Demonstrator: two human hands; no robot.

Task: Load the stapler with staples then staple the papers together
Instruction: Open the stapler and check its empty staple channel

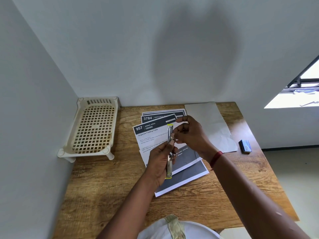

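The person is wearing a red thread band (216, 158) wound around the wrist just behind the right hand (189, 133), one loose end hanging from it. At the near edge a white garment (155, 229) is showing, a beige cloth strap (174, 225) running down its middle.

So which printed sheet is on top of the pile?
The sheet headed 957 Dining Area; it overlaps the 3784 sheet beyond it.

I hold the stapler (169, 152) in my left hand (159, 163), my right hand (191, 133) at it, over the papers (151, 135) mid-table (103, 187), with the rack (94, 125) in the back left corner, a sheet (210, 121) right of the papers and a box (245, 146) near the right edge.
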